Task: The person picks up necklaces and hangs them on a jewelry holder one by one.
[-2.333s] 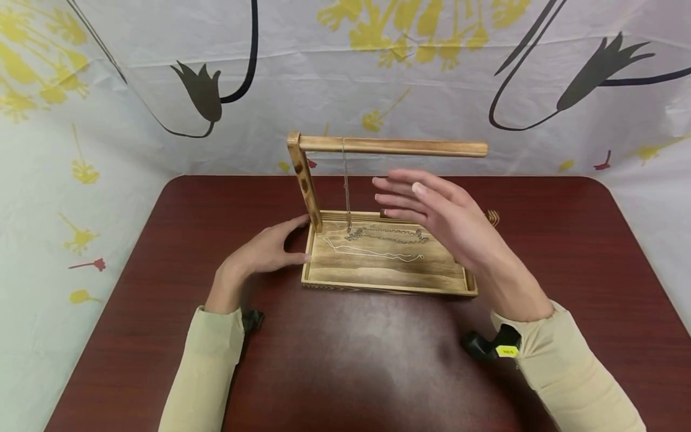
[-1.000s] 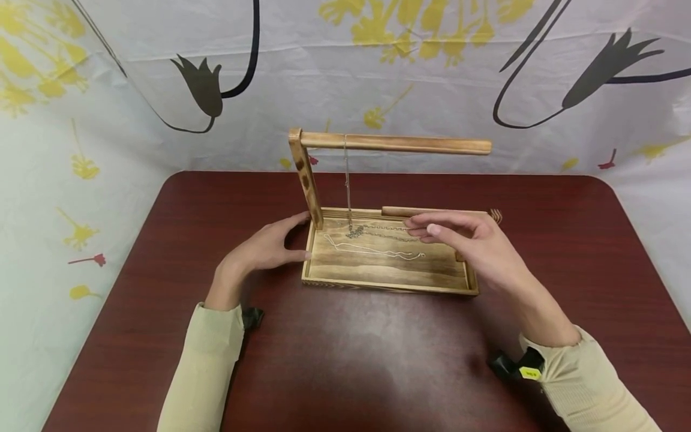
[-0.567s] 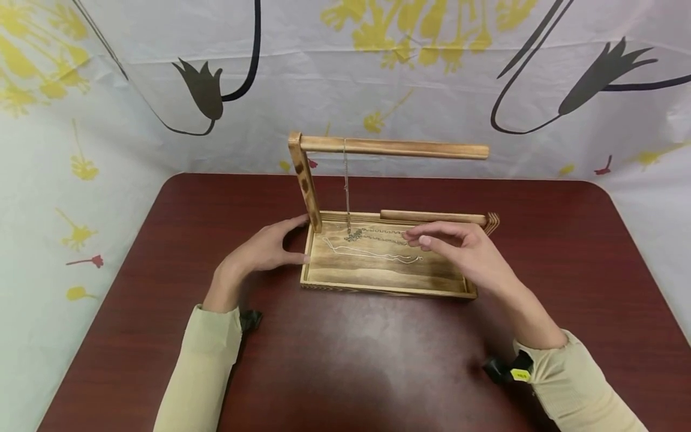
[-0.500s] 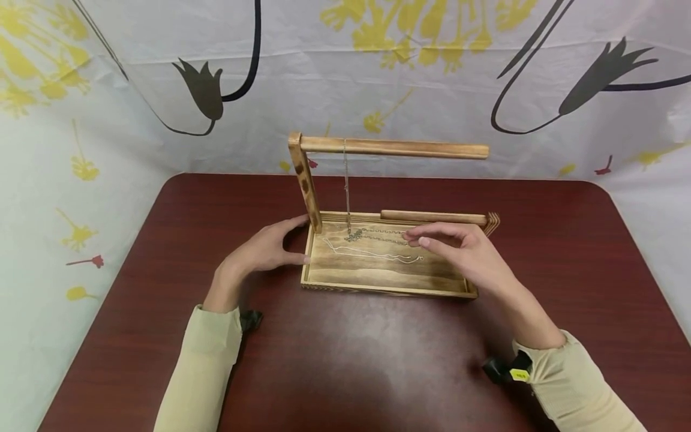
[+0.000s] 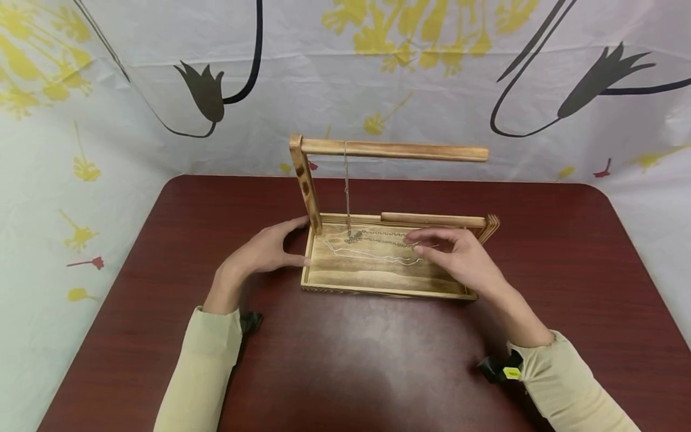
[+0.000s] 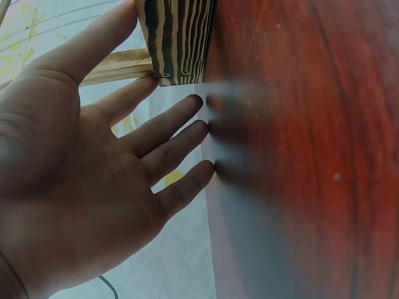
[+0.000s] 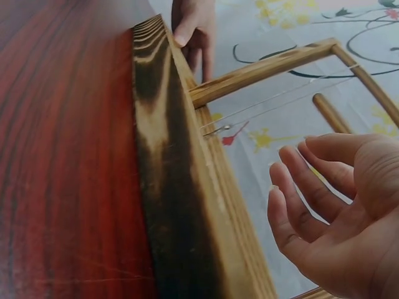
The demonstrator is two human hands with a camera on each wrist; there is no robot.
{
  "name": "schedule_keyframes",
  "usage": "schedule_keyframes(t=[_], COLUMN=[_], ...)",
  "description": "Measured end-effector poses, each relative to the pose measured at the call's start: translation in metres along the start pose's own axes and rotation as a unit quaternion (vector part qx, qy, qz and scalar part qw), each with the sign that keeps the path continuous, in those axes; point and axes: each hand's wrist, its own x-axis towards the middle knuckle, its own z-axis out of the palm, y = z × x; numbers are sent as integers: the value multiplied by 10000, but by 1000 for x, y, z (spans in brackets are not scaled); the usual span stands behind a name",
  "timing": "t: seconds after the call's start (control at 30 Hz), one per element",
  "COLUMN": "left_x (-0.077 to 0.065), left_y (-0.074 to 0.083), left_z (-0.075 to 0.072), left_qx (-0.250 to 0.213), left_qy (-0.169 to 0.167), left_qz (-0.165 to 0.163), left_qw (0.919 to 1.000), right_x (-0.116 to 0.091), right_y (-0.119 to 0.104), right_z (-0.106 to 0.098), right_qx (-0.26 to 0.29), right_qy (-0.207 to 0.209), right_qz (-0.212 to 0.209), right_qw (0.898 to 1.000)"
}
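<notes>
A shallow wooden tray carries an upright post and a horizontal bar. One thin necklace chain hangs from that bar. Inside the tray lie a grey link necklace and, nearer me, a fine white necklace. My right hand is over the tray's right half, thumb and bent fingertips around the grey necklace's right end. A gap shows between them, and no chain shows in this hand in the right wrist view. My left hand rests its straight thumb and index finger against the tray's left end.
A second, shorter wooden bar runs along the tray's back edge, with a striped wooden end piece at its right. The dark red table extends around the tray. A patterned white cloth hangs behind it.
My right hand has come down from beneath the bar to the tray, and its thumb has moved closer to the fingertips at the grey necklace's end. My left hand has stayed in place.
</notes>
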Motion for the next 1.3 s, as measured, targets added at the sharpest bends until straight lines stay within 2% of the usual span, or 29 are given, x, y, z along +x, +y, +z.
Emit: schedule_keyframes(t=[0.4, 0.67, 0.97, 1.3], left_x=[-1, -1, -2, 0], left_y=[-1, -1, 0, 0], left_z=[2, 2, 2, 2], left_qx=[-42, -40, -63, -68], left_qy=[22, -4, -33, 10], left_qz=[2, -18, -23, -9], left_qw=[10000, 10000, 10000, 10000], right_x=[3, 5, 8, 12], right_y=[18, 23, 27, 31], right_z=[10, 14, 19, 27], right_qx=[-491, -871, -909, -1258], right_qy=[41, 223, 256, 437], right_qz=[-40, -281, -225, -471], right_qw=[9988, 9956, 9953, 9900])
